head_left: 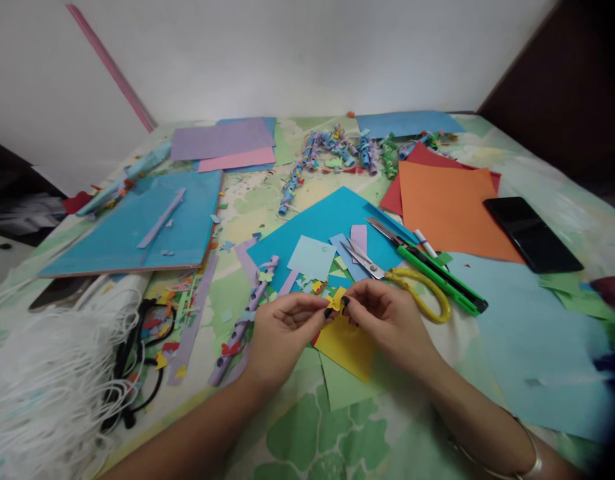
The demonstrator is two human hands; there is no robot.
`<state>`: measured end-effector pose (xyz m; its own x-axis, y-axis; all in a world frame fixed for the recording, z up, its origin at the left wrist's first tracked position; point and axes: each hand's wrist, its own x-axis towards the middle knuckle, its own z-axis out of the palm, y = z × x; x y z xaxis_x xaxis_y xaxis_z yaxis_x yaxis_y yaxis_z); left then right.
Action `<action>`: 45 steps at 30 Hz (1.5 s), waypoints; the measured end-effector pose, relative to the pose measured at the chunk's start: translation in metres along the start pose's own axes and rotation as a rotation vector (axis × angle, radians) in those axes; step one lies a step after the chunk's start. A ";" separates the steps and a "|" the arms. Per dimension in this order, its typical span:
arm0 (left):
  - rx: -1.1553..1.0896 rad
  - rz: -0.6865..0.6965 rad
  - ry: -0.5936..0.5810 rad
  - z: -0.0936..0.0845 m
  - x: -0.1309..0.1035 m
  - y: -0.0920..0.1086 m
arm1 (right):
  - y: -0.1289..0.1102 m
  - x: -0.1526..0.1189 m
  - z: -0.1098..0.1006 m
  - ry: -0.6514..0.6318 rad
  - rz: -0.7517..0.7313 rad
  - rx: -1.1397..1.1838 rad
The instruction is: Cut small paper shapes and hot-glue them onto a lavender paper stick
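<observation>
Between the fingertips of both hands is a small yellow paper piece (338, 298). My left hand (290, 333) pinches its left side, and my right hand (387, 320) pinches its right side. A larger yellow sheet (352, 350) lies under the hands, over a pale green sheet (344, 383). Just beyond the fingers rest a pale blue square (312, 258) and scissors with yellow handles (432, 310). A green box cutter (442, 280) lies to their right. Left of my left hand is a purple paper roll (244, 327) with small paper shapes on it.
A blue folder (137, 227) lies at left, above tangled white string (52, 393) and black-framed glasses (162, 320). Decorated paper rolls (312, 150) lie at the back. Orange paper (447, 207), a black phone (532, 233) and light blue paper (537, 347) are on the right.
</observation>
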<state>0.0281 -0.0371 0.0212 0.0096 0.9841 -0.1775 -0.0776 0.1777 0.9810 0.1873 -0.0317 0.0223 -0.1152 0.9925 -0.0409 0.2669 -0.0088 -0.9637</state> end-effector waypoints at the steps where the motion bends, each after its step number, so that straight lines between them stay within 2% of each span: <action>1: -0.007 -0.014 -0.007 0.000 0.000 0.000 | 0.000 0.000 0.000 -0.002 -0.010 -0.030; 7: -0.034 -0.067 0.007 -0.001 0.003 0.001 | -0.002 0.000 0.001 -0.020 -0.092 -0.141; 11: 0.005 -0.122 -0.034 -0.003 0.003 0.003 | -0.004 -0.003 -0.002 -0.001 -0.142 -0.138; 15: 0.119 -0.163 -0.097 -0.002 -0.001 0.005 | -0.009 -0.004 -0.011 0.129 -0.198 -0.081; 19: 0.275 -0.023 -0.211 0.005 -0.011 0.004 | -0.016 -0.008 -0.022 0.277 -0.173 0.031; 23: 0.479 0.013 -0.252 0.012 -0.026 -0.001 | -0.016 -0.030 -0.027 0.375 -0.092 0.069; 25: 0.607 0.044 -0.232 0.013 -0.032 -0.005 | -0.012 -0.048 -0.025 0.373 -0.019 0.081; 29: 0.857 0.210 -0.153 0.012 -0.038 -0.008 | -0.004 -0.084 -0.012 0.364 0.133 0.112; 31: 0.903 0.252 -0.131 0.010 -0.038 -0.008 | -0.001 -0.096 -0.006 0.384 0.161 0.121; 33: 0.879 0.234 -0.122 0.007 -0.039 -0.007 | 0.001 -0.104 -0.003 0.397 0.166 0.123; 37: 0.722 0.152 -0.114 -0.005 -0.045 -0.010 | 0.007 -0.113 -0.002 0.396 0.178 0.118; 40: 0.676 0.202 -0.121 -0.013 -0.053 -0.014 | 0.013 -0.116 0.000 0.367 0.128 0.093; 45: 0.747 0.375 -0.166 -0.017 -0.062 -0.020 | 0.013 -0.113 0.010 0.066 -0.008 -0.072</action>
<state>0.0122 -0.1014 0.0116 0.2651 0.9560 0.1258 0.5725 -0.2610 0.7772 0.1941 -0.1451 0.0113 -0.0552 0.9984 -0.0132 0.3346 0.0061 -0.9423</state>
